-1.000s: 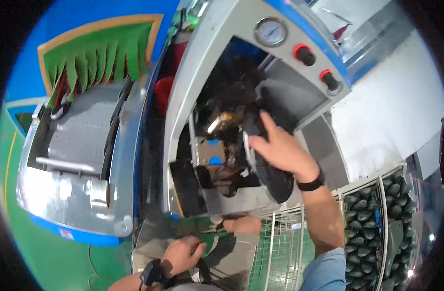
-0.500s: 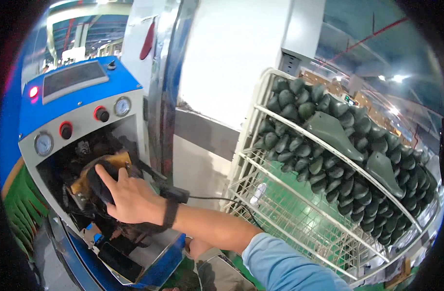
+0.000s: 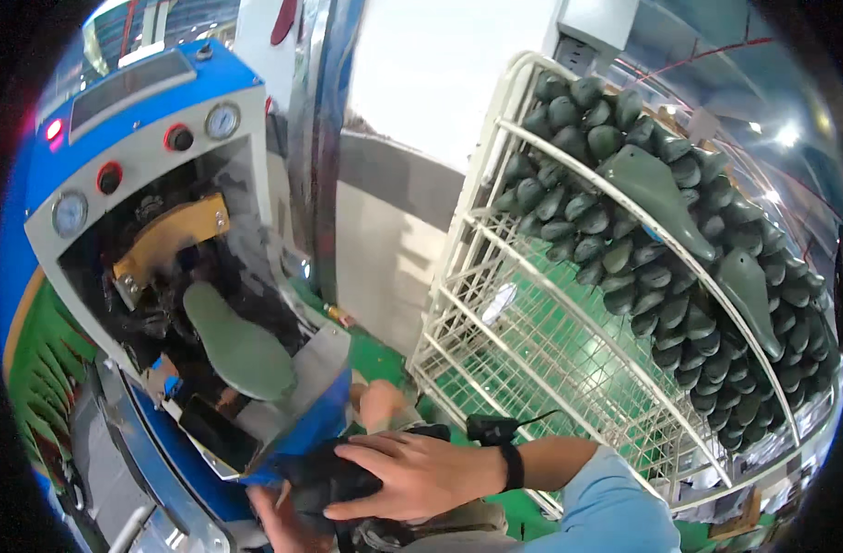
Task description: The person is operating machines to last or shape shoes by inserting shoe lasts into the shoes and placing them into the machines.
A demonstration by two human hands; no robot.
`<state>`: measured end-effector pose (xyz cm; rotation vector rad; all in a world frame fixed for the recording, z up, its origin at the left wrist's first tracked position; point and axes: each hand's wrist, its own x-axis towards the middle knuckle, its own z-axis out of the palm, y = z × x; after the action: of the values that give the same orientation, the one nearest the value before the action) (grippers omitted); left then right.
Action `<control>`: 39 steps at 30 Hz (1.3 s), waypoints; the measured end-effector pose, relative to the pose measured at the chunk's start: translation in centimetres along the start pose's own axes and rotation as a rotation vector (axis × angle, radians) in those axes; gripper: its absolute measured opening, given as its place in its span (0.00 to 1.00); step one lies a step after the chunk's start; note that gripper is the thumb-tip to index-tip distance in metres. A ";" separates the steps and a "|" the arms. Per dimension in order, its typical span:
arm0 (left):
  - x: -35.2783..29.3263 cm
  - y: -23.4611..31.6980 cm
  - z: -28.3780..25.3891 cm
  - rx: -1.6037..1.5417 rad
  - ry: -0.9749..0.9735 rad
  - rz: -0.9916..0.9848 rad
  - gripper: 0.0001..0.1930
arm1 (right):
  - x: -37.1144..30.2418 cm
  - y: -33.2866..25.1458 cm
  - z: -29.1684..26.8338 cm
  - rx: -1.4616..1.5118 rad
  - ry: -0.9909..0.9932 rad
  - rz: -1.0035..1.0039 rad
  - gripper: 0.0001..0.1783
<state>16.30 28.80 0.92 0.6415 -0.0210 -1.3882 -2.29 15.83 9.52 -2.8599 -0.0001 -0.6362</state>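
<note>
Low in front of me, my right hand [image 3: 417, 475] lies across a black shoe upper [image 3: 334, 479], thumb and fingers pressed around it. At its lower left side my left hand [image 3: 279, 521] grips the same upper; part of that hand is cut off by the picture's lower edge. The upper's full shape is hidden by the hands. Beyond them, inside the blue and white machine [image 3: 163, 166], a green foot-shaped form [image 3: 237, 341] is bare. Behind it a curved tan pad [image 3: 173, 235] is mounted.
A white wire rack [image 3: 495, 235] at right carries many dark green shoe lasts [image 3: 652, 198]. A dark rectangular panel [image 3: 219, 433] sits at the machine's front. My right wrist wears a black strap [image 3: 512, 467], beside a small black device with a cable [image 3: 491, 429].
My right hand has moved from inside the machine down toward me, and the black upper is now off the green form. My left hand has come into view. The picture has shifted.
</note>
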 end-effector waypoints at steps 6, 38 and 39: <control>0.9 -3.2 -5.6 0.535 0.233 0.101 0.22 | 4.1 7.1 3.2 0.990 0.076 0.690 0.47; -25.6 15.5 -25.3 0.774 0.661 1.213 0.23 | -13.9 24.3 -12.8 -1.002 0.007 1.009 0.26; -28.5 16.0 -28.6 0.847 0.849 1.197 0.22 | -14.8 24.4 -12.9 -1.153 -0.071 0.974 0.26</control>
<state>35.53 67.12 -5.91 1.5422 -0.2765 0.1745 -19.96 -9.98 9.71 -3.1220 2.1879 -0.3219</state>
